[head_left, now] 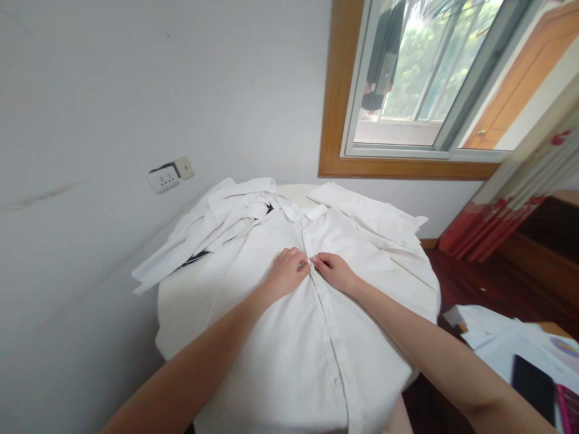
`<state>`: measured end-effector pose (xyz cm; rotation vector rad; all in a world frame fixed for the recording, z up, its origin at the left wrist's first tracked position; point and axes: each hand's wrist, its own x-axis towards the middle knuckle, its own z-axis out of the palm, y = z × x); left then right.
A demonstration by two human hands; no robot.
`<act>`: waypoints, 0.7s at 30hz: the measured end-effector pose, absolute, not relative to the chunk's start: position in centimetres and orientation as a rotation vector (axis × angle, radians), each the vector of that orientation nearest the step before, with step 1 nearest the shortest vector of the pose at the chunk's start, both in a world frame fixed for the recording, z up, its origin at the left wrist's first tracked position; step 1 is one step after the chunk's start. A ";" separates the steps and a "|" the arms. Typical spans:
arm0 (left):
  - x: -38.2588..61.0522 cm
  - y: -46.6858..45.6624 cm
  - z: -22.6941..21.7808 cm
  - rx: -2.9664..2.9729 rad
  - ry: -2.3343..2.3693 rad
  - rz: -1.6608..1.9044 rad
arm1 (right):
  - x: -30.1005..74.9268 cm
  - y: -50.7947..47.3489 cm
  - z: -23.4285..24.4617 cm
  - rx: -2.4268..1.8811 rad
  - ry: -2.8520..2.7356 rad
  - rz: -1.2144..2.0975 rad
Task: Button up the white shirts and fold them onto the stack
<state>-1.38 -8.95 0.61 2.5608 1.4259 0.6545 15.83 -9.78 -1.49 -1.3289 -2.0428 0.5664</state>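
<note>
Across one rounded, pale bench [181,301] lies one white shirt [280,337], front up, its collar [316,212] towards the wall [248,90]. Two hands meet at its button strip [326,328]: the left hand [288,268] and the right hand [333,271] each pinch the shirt with narrowed fingers, close together. Bunched white cloth [217,220] covers the bench's far left side. One socket [163,179] and one smaller plate [184,167] sit on the wall; one dark, flat device [534,386] lies by several papers [495,346].
</note>
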 end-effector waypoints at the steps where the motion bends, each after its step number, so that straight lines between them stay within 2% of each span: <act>1: -1.4 -9.0 0.5 2.579 1.430 0.658 | 15.9 -9.8 -1.5 -1.308 -2.016 0.594; 5: -1.9 -8.9 0.2 2.616 1.442 0.659 | 16.7 -9.8 -0.9 -1.346 -1.954 0.533; 10: -3.4 -7.6 0.7 2.605 1.600 0.845 | 19.8 -9.2 0.4 -1.531 -1.977 0.021; 12: -4.1 -7.0 0.7 2.632 1.659 0.867 | 21.1 -8.9 0.3 -1.629 -2.014 -0.087; 17: -5.0 -6.1 -0.9 2.565 1.852 0.445 | 22.2 -8.5 -1.2 -2.083 -2.127 0.055; 21: -5.0 -5.9 -1.6 2.502 1.882 0.253 | 22.2 -8.8 -1.5 -2.193 -2.139 0.116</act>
